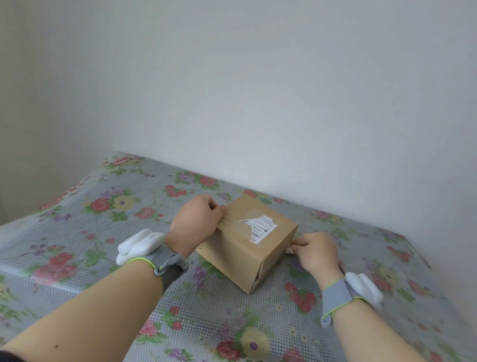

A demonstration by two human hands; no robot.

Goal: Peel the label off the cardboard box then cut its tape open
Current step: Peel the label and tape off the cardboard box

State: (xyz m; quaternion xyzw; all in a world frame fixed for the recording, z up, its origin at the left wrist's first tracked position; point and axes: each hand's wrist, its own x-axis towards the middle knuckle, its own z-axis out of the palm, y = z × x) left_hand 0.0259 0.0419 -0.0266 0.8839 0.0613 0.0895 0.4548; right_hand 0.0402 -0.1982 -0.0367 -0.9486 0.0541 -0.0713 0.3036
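A small brown cardboard box (243,247) stands on the table, one corner turned toward me. A white shipping label (259,227) with torn edges lies on its top, and clear tape runs across the top. My left hand (196,220) rests against the box's left top edge, fingers curled on the tape end there. My right hand (316,252) is at the box's right side, its fingers pinching a small pale scrap (290,250) low by the table.
The table (108,270) is covered by a floral cloth under clear gridded plastic. A plain white wall rises right behind it. Both wrists carry grey bands with white devices. The table's left edge drops away at the left.
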